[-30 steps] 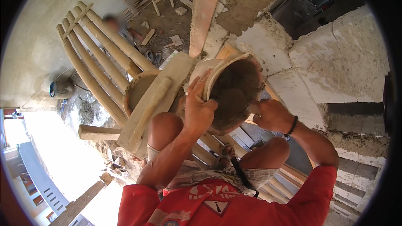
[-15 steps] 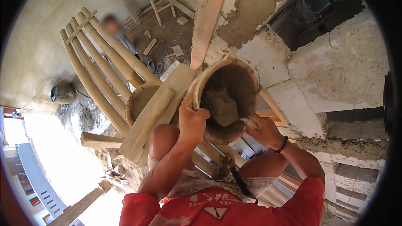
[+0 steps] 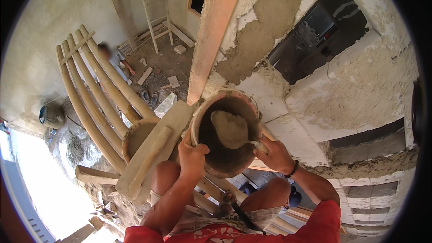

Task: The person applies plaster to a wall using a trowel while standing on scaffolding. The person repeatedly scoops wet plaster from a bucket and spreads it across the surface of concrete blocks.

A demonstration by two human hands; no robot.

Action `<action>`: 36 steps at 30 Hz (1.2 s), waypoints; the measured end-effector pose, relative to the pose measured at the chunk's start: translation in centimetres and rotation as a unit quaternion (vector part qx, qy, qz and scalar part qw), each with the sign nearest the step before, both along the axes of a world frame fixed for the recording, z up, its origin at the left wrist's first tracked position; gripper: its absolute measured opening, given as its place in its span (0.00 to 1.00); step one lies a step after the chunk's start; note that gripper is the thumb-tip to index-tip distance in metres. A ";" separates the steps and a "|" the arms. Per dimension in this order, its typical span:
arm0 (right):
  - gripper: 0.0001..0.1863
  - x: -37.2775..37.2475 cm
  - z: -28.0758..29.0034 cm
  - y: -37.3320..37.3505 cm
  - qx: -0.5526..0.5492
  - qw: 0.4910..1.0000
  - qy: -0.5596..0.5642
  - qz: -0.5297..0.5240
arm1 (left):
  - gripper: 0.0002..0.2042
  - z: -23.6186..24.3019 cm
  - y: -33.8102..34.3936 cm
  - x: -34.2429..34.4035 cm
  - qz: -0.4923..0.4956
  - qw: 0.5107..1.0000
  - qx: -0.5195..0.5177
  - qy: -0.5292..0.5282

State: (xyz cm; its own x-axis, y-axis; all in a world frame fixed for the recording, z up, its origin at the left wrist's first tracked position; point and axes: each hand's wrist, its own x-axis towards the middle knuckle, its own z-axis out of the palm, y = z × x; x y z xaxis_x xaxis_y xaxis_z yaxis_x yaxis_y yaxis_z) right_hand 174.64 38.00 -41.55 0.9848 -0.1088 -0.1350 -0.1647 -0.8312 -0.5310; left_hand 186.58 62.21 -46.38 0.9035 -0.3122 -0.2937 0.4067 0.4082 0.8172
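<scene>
My R fingers (image 3: 269, 143) grip trowel (image 3: 258, 146), L fingers (image 3: 186, 137) bucket (image 3: 196, 123) rim, w/ mortar (image 3: 229, 128) now lying flatter in bucket, so prob. scooped.

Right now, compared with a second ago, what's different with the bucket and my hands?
The bucket, tilted rightward before, has turned its mouth more toward the camera. The trowel's blade, hard to make out then, now shows clearly against the mouth, loaded with mortar. Nothing was let go: your left hand stays on the bucket's rim, your right hand on the trowel's handle.
</scene>
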 end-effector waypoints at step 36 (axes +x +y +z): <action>0.20 2.9 52.1 -1.2 0.187 0.964 0.135 -0.136 | 0.37 29.7 2.4 -1.6 0.057 0.993 0.094 0.039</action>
State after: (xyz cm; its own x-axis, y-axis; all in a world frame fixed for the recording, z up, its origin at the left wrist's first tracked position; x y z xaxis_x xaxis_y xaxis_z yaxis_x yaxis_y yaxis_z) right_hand 177.57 36.78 10.58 0.8505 -0.2525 -0.4614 -0.5231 -0.4971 -0.6923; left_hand 185.00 64.63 -16.72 0.9020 -0.1417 -0.4079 0.4318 0.2992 0.8509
